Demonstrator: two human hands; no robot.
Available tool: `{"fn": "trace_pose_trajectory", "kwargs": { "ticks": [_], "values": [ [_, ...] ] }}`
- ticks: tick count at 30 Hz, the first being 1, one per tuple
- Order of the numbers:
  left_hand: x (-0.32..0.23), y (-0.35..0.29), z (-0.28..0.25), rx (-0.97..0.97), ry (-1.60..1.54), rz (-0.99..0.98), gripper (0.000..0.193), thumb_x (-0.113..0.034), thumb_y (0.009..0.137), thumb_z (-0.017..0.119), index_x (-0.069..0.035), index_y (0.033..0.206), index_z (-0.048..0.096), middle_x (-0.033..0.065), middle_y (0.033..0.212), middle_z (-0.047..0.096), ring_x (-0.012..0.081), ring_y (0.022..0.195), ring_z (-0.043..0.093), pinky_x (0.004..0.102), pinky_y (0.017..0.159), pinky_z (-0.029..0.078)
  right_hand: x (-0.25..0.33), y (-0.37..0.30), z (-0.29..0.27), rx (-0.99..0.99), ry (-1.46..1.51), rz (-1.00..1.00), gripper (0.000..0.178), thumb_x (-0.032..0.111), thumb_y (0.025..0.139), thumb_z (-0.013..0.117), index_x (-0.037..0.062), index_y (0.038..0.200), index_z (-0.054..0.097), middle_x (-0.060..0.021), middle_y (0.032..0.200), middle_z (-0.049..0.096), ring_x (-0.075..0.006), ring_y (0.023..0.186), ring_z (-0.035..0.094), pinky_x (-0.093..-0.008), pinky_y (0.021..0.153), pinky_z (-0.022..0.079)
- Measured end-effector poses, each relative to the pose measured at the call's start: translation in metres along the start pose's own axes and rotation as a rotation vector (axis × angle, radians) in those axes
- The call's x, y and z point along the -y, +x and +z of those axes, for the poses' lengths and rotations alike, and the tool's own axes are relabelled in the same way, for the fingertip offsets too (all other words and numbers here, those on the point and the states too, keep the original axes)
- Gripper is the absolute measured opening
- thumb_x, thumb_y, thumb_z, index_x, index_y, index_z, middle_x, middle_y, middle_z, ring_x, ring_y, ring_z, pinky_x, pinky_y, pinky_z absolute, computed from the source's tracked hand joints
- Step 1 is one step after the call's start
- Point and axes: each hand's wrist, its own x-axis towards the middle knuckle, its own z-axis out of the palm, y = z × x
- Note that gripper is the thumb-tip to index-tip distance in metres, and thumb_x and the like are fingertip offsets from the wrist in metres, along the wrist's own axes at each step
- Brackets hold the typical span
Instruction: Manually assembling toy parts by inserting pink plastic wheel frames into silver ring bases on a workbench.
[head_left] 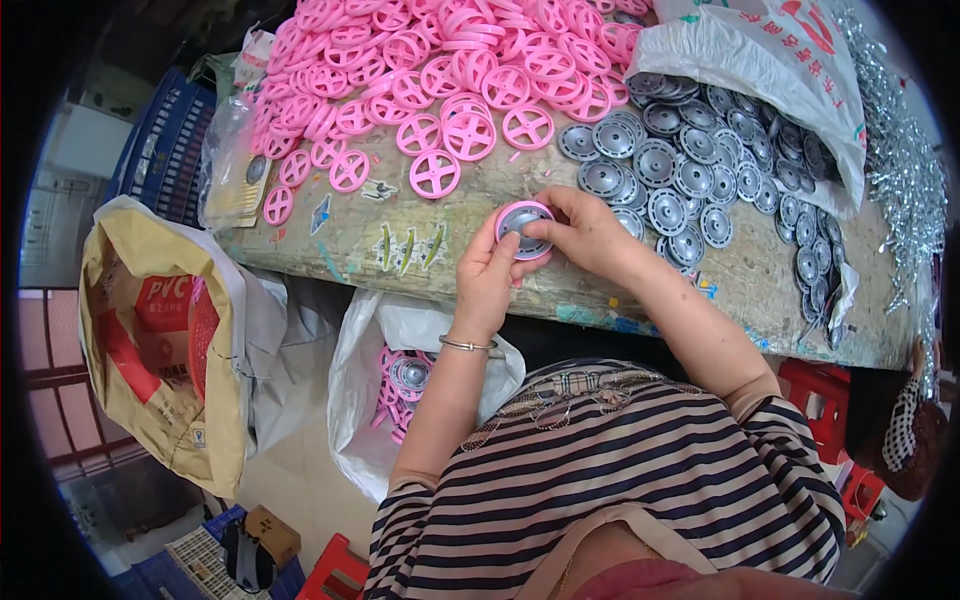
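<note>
Between my two hands, just over the table's front edge, is a pink toy wheel with a grey disc (pixel 519 222) set in its face. My left hand (pixel 484 265) grips the wheel from the left, its thumb lying on the disc. From the right my right hand (pixel 585 235) pinches the rim, thumb also on the disc. A big heap of pink wheel rings (pixel 468 135) with cross spokes lies beyond my hands. To the right spreads a pile of grey discs (pixel 655 163). The back of the wheel is hidden.
A white plastic bag (pixel 350 420) below the table edge holds pink wheels with grey discs. A yellowish woven sack (pixel 215 430) stands at the left. Another white bag (pixel 760 60) lies over the discs. Silver tinsel (pixel 900 190) hangs at the right; red stools (pixel 815 410) stand below.
</note>
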Motion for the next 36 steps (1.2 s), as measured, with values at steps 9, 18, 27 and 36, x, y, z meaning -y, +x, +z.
{"fn": "trace_pose_trajectory", "kwargs": {
  "ticks": [9, 18, 27, 36],
  "values": [
    [-0.006, -0.048, -0.017, -0.436, 0.243, 0.220, 0.033, -0.019, 0.101, 0.040, 0.001, 0.125, 0.047, 0.0080, 0.109, 0.059, 0.0145, 0.088, 0.061, 0.0238, 0.072, 0.051, 0.010, 0.037, -0.007, -0.137, -0.227, -0.167, 0.022, 0.015, 0.084, 0.066, 0.0007, 0.100, 0.060, -0.0105, 0.089, 0.058, -0.0209, 0.083, 0.058, -0.0330, 0.074, 0.047],
    [-0.022, -0.152, -0.125, -0.694, 1.468, 0.209, 0.026, -0.015, 0.097, 0.045, 0.005, 0.101, 0.062, 0.0116, 0.103, 0.059, 0.0196, 0.097, 0.056, 0.0307, 0.086, 0.045, -0.025, 0.090, -0.033, -0.291, -0.649, -0.376, 0.020, 0.012, 0.080, 0.065, 0.0018, 0.096, 0.060, -0.0146, 0.096, 0.058, -0.0302, 0.091, 0.056, -0.0389, 0.077, 0.046],
    [-0.012, -0.037, -0.012, -0.277, 0.250, 0.392, 0.053, 0.001, 0.090, 0.054, -0.001, 0.138, 0.032, 0.0132, 0.122, 0.052, 0.0204, 0.110, 0.054, 0.0332, 0.088, 0.050, 0.049, -0.003, -0.003, 0.326, 0.076, -0.002, 0.020, 0.020, 0.091, 0.057, 0.0017, 0.098, 0.061, -0.0013, 0.086, 0.059, -0.0095, 0.083, 0.053, -0.0263, 0.077, 0.045],
    [0.008, 0.015, 0.013, -0.129, -0.014, 0.074, 0.028, -0.010, 0.094, 0.055, 0.002, 0.118, 0.048, 0.0078, 0.103, 0.058, 0.0150, 0.088, 0.063, 0.0298, 0.069, 0.059, -0.028, 0.045, -0.077, -0.325, -1.111, -0.496, 0.037, 0.014, 0.080, 0.065, -0.0022, 0.111, 0.058, -0.0193, 0.108, 0.057, -0.0344, 0.102, 0.053, -0.0397, 0.090, 0.043]
  ]
}}
